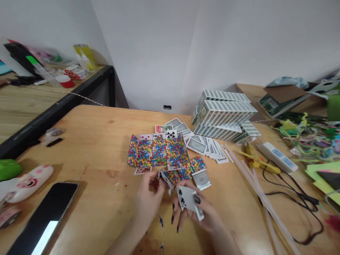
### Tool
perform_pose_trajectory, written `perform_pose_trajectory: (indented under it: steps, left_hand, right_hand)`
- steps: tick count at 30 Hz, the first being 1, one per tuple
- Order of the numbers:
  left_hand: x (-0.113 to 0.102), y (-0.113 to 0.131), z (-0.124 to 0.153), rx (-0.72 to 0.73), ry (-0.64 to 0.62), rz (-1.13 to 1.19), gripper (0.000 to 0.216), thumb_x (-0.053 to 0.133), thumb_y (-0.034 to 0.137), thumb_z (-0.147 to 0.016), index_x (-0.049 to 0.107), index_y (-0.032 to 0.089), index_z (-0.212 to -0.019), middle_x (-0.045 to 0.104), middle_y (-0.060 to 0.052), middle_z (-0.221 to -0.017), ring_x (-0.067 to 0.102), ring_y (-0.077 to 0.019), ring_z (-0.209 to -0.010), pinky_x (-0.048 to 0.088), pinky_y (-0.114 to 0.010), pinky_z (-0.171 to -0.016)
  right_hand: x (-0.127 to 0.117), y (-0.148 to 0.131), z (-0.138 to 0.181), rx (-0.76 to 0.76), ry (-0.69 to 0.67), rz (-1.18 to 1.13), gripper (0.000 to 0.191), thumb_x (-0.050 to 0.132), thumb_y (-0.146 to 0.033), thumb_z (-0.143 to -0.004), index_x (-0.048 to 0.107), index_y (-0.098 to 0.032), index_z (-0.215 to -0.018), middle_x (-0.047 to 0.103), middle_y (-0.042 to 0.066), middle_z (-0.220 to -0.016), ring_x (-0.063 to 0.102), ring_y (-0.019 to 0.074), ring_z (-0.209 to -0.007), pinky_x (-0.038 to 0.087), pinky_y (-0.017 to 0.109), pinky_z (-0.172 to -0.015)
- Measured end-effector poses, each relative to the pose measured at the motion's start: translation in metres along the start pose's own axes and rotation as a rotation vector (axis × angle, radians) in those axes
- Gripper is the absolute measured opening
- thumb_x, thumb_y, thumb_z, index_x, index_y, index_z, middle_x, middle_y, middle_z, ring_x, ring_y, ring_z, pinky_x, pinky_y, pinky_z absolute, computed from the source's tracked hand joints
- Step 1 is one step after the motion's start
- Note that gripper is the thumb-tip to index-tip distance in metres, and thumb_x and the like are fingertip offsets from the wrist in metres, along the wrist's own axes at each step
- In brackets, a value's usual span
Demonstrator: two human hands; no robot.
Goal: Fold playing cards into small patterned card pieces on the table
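My left hand is closed, pinching a bent playing card between thumb and fingers. In my right hand is another playing card, showing black clubs, with one edge folded over under the thumb. Just beyond both hands lies a structure of folded cards covered in a colourful pattern, with plain card faces sticking out along its back edge. Small patterned folded pieces and a grey-backed folded card sit to its right. A card face pokes out at its front left.
Loose grey-backed cards spread behind and right. Stacked card boxes stand at the back. Clear plastic sticks, a yellow glue gun, a power strip and black cables lie right. A phone and white plush-like item lie left.
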State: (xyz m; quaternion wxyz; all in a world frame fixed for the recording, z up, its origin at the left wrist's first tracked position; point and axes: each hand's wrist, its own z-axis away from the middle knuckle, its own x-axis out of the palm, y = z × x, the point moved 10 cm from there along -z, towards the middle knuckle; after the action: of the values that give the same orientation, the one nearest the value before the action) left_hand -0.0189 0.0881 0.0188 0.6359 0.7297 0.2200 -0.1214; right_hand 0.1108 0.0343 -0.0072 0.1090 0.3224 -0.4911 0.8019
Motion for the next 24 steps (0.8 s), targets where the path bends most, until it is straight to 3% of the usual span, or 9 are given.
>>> perform_pose_trajectory:
  steps: [3, 5, 9, 13, 18, 21, 24]
  left_hand:
    - [0.005, -0.001, 0.001, -0.006, -0.033, 0.052, 0.023, 0.05, 0.022, -0.078, 0.052, 0.017, -0.1, 0.062, 0.0, -0.07, 0.061, -0.0122, -0.061, 0.05, -0.024, -0.06]
    - [0.007, 0.0, 0.002, 0.008, -0.048, 0.004, 0.018, 0.05, 0.022, -0.078, 0.056, 0.018, -0.094, 0.062, 0.0, -0.068, 0.061, -0.012, -0.058, 0.05, -0.024, -0.058]
    - [0.008, 0.011, 0.007, 0.1, -0.046, -0.052, 0.011, 0.051, 0.019, -0.075, 0.055, 0.018, -0.086, 0.061, 0.001, -0.066, 0.059, -0.0113, -0.057, 0.05, -0.023, -0.058]
    - [0.02, 0.032, 0.016, 0.26, -0.182, -0.035, 0.016, 0.053, 0.018, -0.074, 0.053, 0.018, -0.09, 0.062, -0.001, -0.072, 0.059, -0.0116, -0.061, 0.049, -0.023, -0.06]
    - [0.037, 0.045, 0.026, 0.349, -0.38, -0.049, 0.013, 0.055, 0.017, -0.072, 0.05, 0.019, -0.084, 0.057, -0.009, -0.111, 0.06, -0.0164, -0.087, 0.05, -0.026, -0.069]
    - [0.046, 0.042, 0.029, 0.339, -0.461, -0.079, 0.012, 0.056, 0.013, -0.07, 0.048, 0.02, -0.076, 0.053, -0.008, -0.119, 0.057, -0.0183, -0.097, 0.049, -0.028, -0.076]
    - [0.05, 0.036, 0.029, 0.317, -0.499, -0.09, 0.013, 0.057, 0.011, -0.069, 0.049, 0.02, -0.075, 0.051, -0.007, -0.12, 0.059, -0.0169, -0.091, 0.049, -0.028, -0.073]
  right_hand:
    - [0.01, -0.006, 0.001, -0.027, -0.035, 0.069, 0.056, 0.065, -0.054, -0.061, 0.05, -0.022, -0.104, 0.064, 0.009, -0.08, 0.064, 0.0234, -0.071, 0.048, 0.031, -0.054]
    - [0.009, -0.015, -0.001, -0.104, 0.004, 0.093, 0.055, 0.066, -0.052, -0.061, 0.05, -0.022, -0.104, 0.064, 0.01, -0.084, 0.064, 0.0242, -0.075, 0.048, 0.032, -0.057]
    - [-0.014, -0.034, -0.002, -0.311, 0.165, 0.061, 0.046, 0.063, -0.049, -0.067, 0.053, -0.023, -0.104, 0.064, 0.01, -0.091, 0.062, 0.0249, -0.081, 0.049, 0.033, -0.062]
    - [-0.039, -0.036, -0.001, -0.419, 0.263, -0.017, 0.036, 0.061, -0.042, -0.073, 0.056, -0.024, -0.104, 0.065, 0.007, -0.091, 0.06, 0.0234, -0.084, 0.048, 0.033, -0.069]
    - [-0.046, -0.03, -0.004, -0.418, 0.298, -0.016, 0.038, 0.059, -0.045, -0.075, 0.059, -0.022, -0.104, 0.066, 0.007, -0.085, 0.059, 0.0236, -0.084, 0.046, 0.034, -0.073]
    - [-0.042, -0.027, -0.004, -0.403, 0.298, 0.015, 0.034, 0.059, -0.046, -0.075, 0.06, -0.022, -0.1, 0.066, 0.006, -0.082, 0.058, 0.0226, -0.081, 0.045, 0.032, -0.07]
    - [-0.041, -0.026, -0.004, -0.394, 0.309, 0.063, 0.032, 0.058, -0.045, -0.076, 0.06, -0.023, -0.099, 0.064, 0.004, -0.082, 0.058, 0.0203, -0.077, 0.044, 0.029, -0.065]
